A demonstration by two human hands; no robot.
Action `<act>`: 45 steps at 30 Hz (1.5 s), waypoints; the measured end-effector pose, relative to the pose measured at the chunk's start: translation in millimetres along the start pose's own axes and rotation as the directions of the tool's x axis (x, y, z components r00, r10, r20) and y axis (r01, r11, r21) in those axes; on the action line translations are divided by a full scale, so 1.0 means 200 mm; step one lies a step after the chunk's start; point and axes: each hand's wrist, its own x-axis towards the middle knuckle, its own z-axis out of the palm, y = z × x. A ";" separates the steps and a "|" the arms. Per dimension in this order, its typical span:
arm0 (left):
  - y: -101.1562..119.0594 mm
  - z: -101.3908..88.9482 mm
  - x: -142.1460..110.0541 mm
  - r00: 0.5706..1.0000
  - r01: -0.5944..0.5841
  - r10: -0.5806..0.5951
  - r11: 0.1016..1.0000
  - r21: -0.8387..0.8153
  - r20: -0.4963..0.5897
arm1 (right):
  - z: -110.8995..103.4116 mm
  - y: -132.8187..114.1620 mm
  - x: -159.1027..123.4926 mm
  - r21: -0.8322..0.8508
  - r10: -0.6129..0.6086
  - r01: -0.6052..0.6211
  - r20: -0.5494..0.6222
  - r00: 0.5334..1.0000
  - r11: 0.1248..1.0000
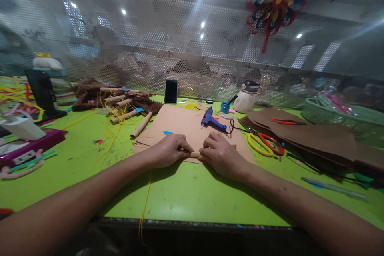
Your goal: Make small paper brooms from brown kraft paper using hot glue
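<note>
My left hand (169,150) and my right hand (223,154) meet at the near edge of a brown paper sheet (180,122). Between their fingertips shows a short stretch of a thin paper roll (195,155). Both hands are closed on it, fingers bent and pressed down; most of the roll is hidden beneath them. A blue glue gun (211,121) rests on the sheet just beyond my right hand. A small blue paper piece (168,133) lies beyond my left wrist.
Scissors with yellow and red handles (264,145) lie right of the sheet, near stacked brown paper (306,132). Left are finished paper rolls (141,125), yellow strings (114,132) and a purple power strip (33,146). A phone (171,91) stands behind; a green basket (315,110) is far right.
</note>
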 end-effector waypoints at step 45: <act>0.04 0.05 0.03 0.997 0.005 0.015 0.969 0.249 -0.081 | 0.00 0.01 0.04 0.150 0.208 -0.219 0.086 0.974 0.964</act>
